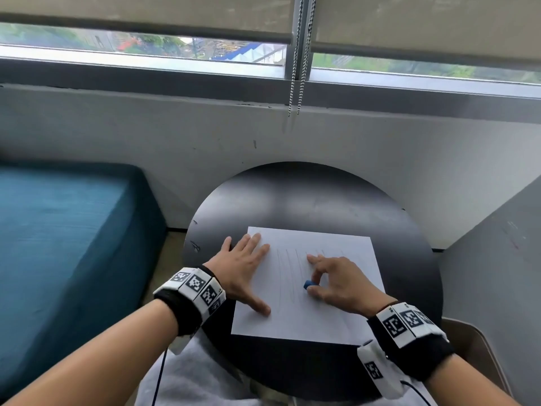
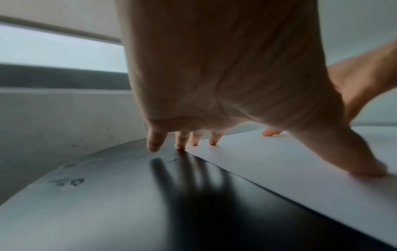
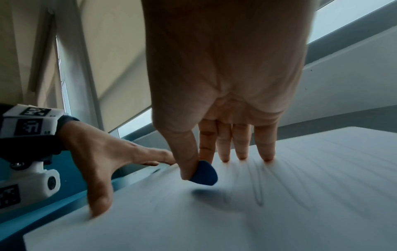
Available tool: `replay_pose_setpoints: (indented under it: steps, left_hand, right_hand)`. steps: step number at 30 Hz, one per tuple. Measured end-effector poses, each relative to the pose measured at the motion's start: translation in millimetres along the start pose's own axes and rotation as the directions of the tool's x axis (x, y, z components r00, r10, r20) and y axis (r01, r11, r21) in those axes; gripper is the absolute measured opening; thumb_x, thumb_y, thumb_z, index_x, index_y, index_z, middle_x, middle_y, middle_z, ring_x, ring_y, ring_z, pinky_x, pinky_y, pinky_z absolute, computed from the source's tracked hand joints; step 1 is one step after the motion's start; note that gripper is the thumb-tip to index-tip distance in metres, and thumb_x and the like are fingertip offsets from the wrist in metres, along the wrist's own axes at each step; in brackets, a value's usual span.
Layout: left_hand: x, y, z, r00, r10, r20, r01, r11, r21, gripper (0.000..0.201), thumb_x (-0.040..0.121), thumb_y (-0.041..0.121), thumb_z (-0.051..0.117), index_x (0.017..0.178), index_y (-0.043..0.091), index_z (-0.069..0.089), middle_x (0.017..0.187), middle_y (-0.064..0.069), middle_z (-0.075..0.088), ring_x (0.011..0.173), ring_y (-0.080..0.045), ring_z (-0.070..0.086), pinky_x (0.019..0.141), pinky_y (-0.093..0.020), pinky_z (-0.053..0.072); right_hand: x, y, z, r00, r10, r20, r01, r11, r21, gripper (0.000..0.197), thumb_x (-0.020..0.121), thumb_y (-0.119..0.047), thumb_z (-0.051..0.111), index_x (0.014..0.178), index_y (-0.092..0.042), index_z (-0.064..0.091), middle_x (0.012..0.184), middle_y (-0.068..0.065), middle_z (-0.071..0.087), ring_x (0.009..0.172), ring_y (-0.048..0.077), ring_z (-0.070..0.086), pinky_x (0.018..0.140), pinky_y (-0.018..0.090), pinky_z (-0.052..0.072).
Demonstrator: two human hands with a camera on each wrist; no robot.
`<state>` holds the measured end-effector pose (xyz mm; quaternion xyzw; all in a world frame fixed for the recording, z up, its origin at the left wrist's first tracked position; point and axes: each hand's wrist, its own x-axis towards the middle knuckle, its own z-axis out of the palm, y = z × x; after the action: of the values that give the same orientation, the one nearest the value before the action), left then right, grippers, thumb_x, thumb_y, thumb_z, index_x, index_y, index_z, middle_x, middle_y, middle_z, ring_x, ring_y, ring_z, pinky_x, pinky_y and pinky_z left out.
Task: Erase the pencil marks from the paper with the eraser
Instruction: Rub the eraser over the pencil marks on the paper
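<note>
A white sheet of paper (image 1: 328, 315) with several faint long pencil strokes (image 1: 288, 276) lies on a round black table (image 1: 307, 197). My left hand (image 1: 244, 266) lies flat with spread fingers on the paper's left edge, thumb near the front; the left wrist view shows the fingertips (image 2: 212, 141) on the paper (image 2: 300, 161) and table (image 2: 107, 203). My right hand (image 1: 336, 284) pinches a small blue eraser (image 1: 308, 284) between thumb and forefinger, just above the paper's middle. In the right wrist view the eraser (image 3: 204, 173) hovers over its shadow beside the strokes (image 3: 257, 190), the other fingers touching the paper (image 3: 279, 212).
A teal cushioned seat (image 1: 64, 238) stands to the left of the table. A white wall (image 1: 205, 136) under a window sill runs behind it, with blind chains (image 1: 297, 77) hanging down. A grey panel (image 1: 503, 259) rises on the right.
</note>
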<state>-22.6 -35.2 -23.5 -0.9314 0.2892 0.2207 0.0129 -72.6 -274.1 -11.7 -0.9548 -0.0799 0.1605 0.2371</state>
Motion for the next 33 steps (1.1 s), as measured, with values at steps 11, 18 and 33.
replay_pose_setpoints:
  steps: [11,18,33]
  left_hand:
    - [2.8,12.6,2.9,0.996,-0.057,0.062,0.052,0.995,0.082,0.152,0.048,0.087,0.071,0.156,0.020,-0.013,0.162,-0.017,-0.020,0.149,-0.037,-0.019,0.117,-0.064,-0.004]
    - [3.1,17.1,-0.9,0.992,-0.084,0.092,0.076,0.993,0.091,0.155,0.048,0.086,0.073,0.156,0.019,-0.015,0.161,-0.018,-0.022,0.148,-0.039,-0.021,0.116,-0.066,-0.003]
    - [3.3,20.7,-5.1,0.985,-0.120,0.126,0.104,0.986,0.129,0.157,0.049,0.086,0.072,0.155,0.015,-0.020,0.161,-0.018,-0.023,0.148,-0.038,-0.020,0.115,-0.069,-0.001]
  right_hand:
    - [7.8,-46.0,14.8,0.974,-0.203,0.104,0.213,0.972,-0.100,0.010,0.085,-0.025,0.065,0.085,-0.017,0.071,0.072,-0.015,0.046,0.076,0.010,0.046,0.067,0.023,0.035]
    - [6.1,-47.7,16.8,0.928,-0.271,0.257,0.311,0.941,-0.130,0.019,0.086,-0.028,0.066,0.077,-0.012,0.072,0.075,-0.006,0.058,0.069,0.013,0.054,0.066,0.033,0.050]
    - [24.5,-41.2,7.9,0.951,-0.253,0.176,0.268,0.961,-0.065,0.014,0.084,-0.028,0.067,0.080,-0.015,0.070,0.081,-0.007,0.063,0.078,0.014,0.060,0.076,0.036,0.052]
